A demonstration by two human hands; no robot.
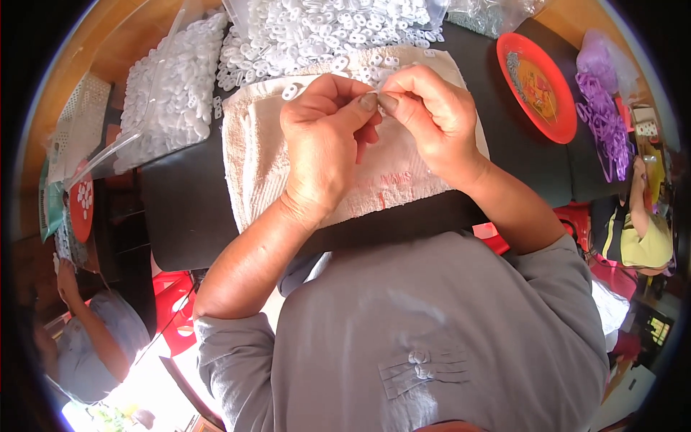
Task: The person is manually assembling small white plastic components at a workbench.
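Observation:
My left hand (327, 137) and my right hand (439, 119) meet over a folded cream towel (263, 158). Thumb and forefinger of each are pinched together, tip to tip. A small white plastic piece shows between them, mostly covered by the fingertips. Just beyond my hands, several loose white oval pieces with holes (290, 92) lie on the towel's far part. Behind it spreads a big heap of the same white pieces (302, 36).
A clear bag of white pieces (169, 93) stands at the left on the dark table (180, 216). To the right are a red oval tray (509, 47) with small metal and yellowish bits, and purple ribbon (601, 108). Other people sit at both sides.

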